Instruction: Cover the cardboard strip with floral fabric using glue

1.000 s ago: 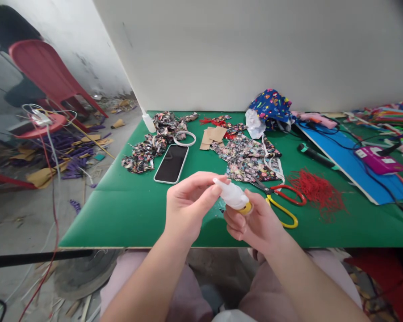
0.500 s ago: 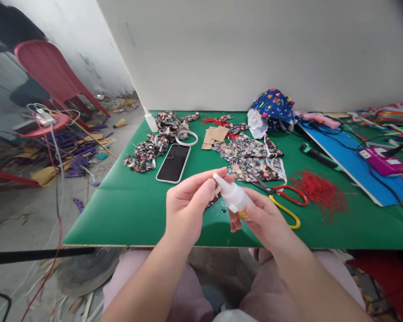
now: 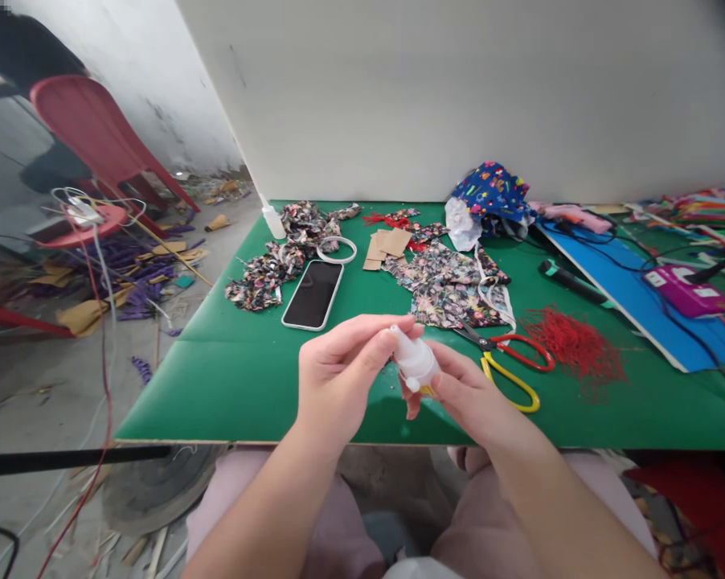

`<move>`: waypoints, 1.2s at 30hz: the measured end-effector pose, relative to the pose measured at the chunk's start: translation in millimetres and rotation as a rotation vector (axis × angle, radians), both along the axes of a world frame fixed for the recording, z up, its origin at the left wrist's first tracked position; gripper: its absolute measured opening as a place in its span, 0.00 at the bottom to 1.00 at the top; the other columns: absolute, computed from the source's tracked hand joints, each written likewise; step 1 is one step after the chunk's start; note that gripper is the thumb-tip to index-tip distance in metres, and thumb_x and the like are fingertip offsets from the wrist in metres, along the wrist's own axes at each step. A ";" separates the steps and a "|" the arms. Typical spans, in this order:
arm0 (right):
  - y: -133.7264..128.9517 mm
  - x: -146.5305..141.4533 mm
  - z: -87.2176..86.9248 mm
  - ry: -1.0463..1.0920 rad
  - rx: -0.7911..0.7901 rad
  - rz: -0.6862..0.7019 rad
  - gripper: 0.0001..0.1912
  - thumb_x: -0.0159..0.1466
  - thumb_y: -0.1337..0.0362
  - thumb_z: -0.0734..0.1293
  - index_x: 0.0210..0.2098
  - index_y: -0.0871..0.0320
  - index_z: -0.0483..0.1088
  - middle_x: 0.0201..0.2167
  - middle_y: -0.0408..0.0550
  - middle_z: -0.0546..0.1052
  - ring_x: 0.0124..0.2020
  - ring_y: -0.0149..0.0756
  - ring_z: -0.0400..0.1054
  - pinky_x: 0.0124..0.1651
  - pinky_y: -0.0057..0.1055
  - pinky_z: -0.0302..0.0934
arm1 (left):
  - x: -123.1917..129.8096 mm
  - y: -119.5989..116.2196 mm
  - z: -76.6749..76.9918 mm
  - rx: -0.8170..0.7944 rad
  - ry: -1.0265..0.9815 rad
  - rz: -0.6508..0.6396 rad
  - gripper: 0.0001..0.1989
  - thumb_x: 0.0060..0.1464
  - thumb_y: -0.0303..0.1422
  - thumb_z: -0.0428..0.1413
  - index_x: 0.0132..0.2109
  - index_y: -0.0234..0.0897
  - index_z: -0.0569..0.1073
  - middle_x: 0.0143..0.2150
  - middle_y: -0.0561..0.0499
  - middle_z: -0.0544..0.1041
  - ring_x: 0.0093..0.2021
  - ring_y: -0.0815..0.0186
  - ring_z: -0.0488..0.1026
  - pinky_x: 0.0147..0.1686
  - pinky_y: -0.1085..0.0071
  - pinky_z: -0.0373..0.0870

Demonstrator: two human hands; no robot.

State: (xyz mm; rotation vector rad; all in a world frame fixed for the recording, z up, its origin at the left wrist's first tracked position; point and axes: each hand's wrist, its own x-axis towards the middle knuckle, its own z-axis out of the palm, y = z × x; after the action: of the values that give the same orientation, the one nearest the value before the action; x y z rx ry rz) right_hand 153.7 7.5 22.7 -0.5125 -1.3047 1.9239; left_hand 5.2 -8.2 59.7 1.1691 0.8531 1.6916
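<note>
A small white glue-type bottle (image 3: 416, 362) with a yellow label is in my right hand (image 3: 468, 390), its nozzle pointing up and left. My left hand (image 3: 338, 370) is pinched at the nozzle tip; whatever lies between its thumb and fingers is too small to make out. Just beyond my hands lies dark floral fabric (image 3: 452, 289) with white edging. Scissors (image 3: 513, 354) with one red and one yellow handle rest to the right, beside a heap of red threads (image 3: 573, 346). A phone (image 3: 313, 295) lies to the left.
Bunched floral fabric (image 3: 257, 277), a white ring (image 3: 337, 250), brown card pieces (image 3: 387, 245) and a second white bottle (image 3: 272, 221) are on the green table (image 3: 218, 386). At right are a blue board (image 3: 604, 281) and a purple device (image 3: 691, 289). A person sits far left.
The bottle has tilted, its nozzle dropping slightly and coming closer to my left fingertips. The dark scrap that showed between my hands is now hidden.
</note>
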 end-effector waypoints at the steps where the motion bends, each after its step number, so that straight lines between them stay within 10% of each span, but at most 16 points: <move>1: 0.8 1.0 -0.7 0.002 0.010 0.014 0.17 0.60 0.56 0.62 0.47 0.54 0.67 0.31 0.44 0.70 0.29 0.28 0.65 0.32 0.28 0.63 | -0.3 -0.2 0.2 0.022 0.006 -0.005 0.07 0.53 0.29 0.55 0.36 0.41 0.78 0.33 0.50 0.79 0.34 0.66 0.76 0.32 0.73 0.74; 21: 1.5 2.5 -2.3 0.171 -0.383 0.308 0.28 0.62 0.46 0.52 0.31 0.63 0.70 0.07 0.33 0.54 0.09 0.21 0.48 0.23 0.27 0.61 | -3.5 3.2 1.3 0.359 0.144 -0.007 0.06 0.50 0.28 0.58 0.35 0.39 0.78 0.31 0.49 0.79 0.33 0.64 0.75 0.36 0.66 0.71; 28: 1.6 2.4 1.9 0.156 -0.220 0.095 0.29 0.45 0.47 0.71 0.40 0.53 0.61 0.21 0.37 0.72 0.16 0.25 0.63 0.18 0.24 0.62 | -4.4 3.6 3.8 0.464 0.240 0.122 0.08 0.50 0.26 0.58 0.37 0.40 0.78 0.31 0.50 0.79 0.32 0.65 0.75 0.35 0.66 0.72; 36: -1.0 0.6 1.2 0.154 -0.256 0.081 0.19 0.57 0.48 0.63 0.35 0.58 0.64 0.09 0.33 0.59 0.10 0.22 0.51 0.15 0.20 0.54 | -6.3 5.7 1.4 0.453 0.210 0.097 0.07 0.49 0.26 0.58 0.36 0.39 0.78 0.30 0.50 0.79 0.32 0.64 0.75 0.35 0.66 0.71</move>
State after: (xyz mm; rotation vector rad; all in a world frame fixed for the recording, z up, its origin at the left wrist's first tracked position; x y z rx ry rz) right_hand 154.2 6.6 23.9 -0.4326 -1.0015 2.1668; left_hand -1.1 -2.4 61.1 1.6559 0.6754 1.9266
